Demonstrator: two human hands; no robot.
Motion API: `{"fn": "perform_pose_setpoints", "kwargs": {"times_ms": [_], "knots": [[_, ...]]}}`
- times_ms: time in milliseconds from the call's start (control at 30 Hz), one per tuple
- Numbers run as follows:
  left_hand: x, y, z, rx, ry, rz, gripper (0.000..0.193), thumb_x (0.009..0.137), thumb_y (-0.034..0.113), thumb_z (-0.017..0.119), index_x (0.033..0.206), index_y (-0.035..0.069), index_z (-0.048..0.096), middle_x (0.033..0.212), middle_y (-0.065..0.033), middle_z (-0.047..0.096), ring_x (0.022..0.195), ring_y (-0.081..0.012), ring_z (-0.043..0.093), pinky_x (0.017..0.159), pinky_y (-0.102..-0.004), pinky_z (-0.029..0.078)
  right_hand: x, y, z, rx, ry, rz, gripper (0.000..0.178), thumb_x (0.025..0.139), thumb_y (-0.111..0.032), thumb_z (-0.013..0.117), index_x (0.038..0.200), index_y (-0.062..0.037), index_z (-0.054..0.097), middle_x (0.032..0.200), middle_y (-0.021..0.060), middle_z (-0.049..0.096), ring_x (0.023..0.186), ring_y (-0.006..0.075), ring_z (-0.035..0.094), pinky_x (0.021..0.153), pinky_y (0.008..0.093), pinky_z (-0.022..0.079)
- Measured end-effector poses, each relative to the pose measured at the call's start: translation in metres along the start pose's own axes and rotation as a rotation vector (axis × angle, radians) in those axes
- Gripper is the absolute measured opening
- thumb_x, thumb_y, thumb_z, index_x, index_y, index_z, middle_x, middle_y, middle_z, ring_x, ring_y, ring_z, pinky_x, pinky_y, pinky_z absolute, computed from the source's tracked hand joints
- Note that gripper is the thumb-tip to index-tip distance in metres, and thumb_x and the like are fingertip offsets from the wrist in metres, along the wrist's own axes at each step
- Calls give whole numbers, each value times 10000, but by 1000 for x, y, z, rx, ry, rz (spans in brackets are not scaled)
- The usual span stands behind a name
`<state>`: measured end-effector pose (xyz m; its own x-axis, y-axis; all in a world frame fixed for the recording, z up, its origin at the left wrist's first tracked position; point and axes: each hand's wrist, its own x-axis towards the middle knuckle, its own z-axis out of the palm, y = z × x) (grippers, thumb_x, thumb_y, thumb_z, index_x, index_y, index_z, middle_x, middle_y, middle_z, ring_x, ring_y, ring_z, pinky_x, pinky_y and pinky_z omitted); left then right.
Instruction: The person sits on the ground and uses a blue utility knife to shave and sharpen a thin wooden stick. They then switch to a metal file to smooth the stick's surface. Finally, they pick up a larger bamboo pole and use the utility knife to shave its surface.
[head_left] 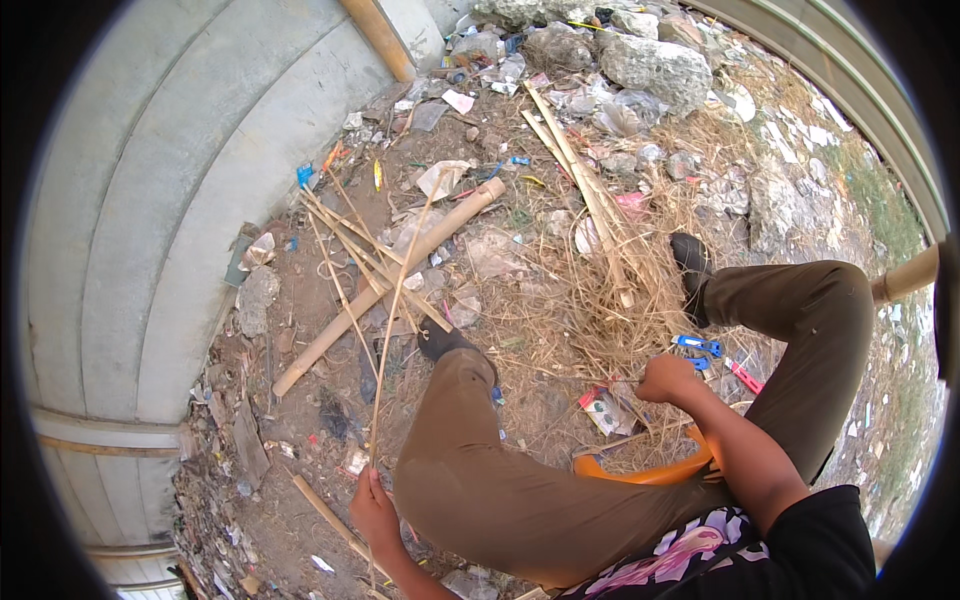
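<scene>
My left hand (375, 512) is closed around the lower part of a long, thin bamboo strip (391, 330). The strip runs up and away past my left knee, crossing over a thick bamboo pole (460, 222) on the ground. My right hand (667, 380) is a fist in front of my right thigh. A thin, dark, blade-like thing (612, 379) sticks out of it to the left; its exact kind is unclear. Several split bamboo strips (345, 235) lie across the pole. Beyond my right hand are a blue cutter knife (697, 345) and a pink one (743, 376).
Dry bamboo shavings (630, 300) heap between my feet, with longer bamboo slats (580, 175) behind. I sit over an orange stool (650, 474). A grey panel wall (200, 180) borders the left. Rocks (655, 72) and litter cover the far ground. Another bamboo piece (325, 510) lies beside my left hand.
</scene>
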<state>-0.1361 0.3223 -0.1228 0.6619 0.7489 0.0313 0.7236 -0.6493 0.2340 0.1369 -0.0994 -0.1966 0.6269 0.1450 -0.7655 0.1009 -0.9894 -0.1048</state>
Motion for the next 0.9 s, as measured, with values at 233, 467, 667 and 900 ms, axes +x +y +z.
{"fn": "perform_pose_setpoints", "kwargs": {"times_ms": [233, 467, 667, 900], "knots": [[-47, 103, -152, 466, 33, 333, 248, 1010, 265, 528, 1047, 131, 733, 897, -102, 678, 767, -332, 656, 617, -432, 493, -9, -13, -27, 937, 322, -287, 380, 768, -320, 754, 999, -21, 711, 692, 109, 651, 584, 218, 631, 596, 368, 530], [-106, 244, -261, 744, -119, 432, 349, 951, 325, 621, 1206, 88, 651, 878, -141, 668, 767, -314, 644, 698, -432, 508, -86, -84, -39, 1159, 221, -774, 581, 786, -363, 826, 1276, -128, 620, 569, -11, 490, 533, 87, 500, 546, 294, 446], [-142, 293, -296, 1074, -22, 537, 267, 942, 331, 616, 1171, 215, 689, 762, -86, 674, 653, -271, 656, 586, -444, 515, -103, -106, -26, 1079, 186, -1112, 423, 820, -389, 803, 1104, -99, 684, 581, 22, 515, 541, 109, 484, 544, 303, 400], [-147, 270, -276, 501, 1100, 1420, 227, 941, 346, 638, 1062, 155, 658, 709, -17, 568, 612, -168, 548, 521, -287, 382, -126, -100, -55, 1173, 314, -1082, 336, 824, -374, 801, 910, -62, 708, 565, 90, 543, 514, 170, 475, 542, 336, 413]]}}
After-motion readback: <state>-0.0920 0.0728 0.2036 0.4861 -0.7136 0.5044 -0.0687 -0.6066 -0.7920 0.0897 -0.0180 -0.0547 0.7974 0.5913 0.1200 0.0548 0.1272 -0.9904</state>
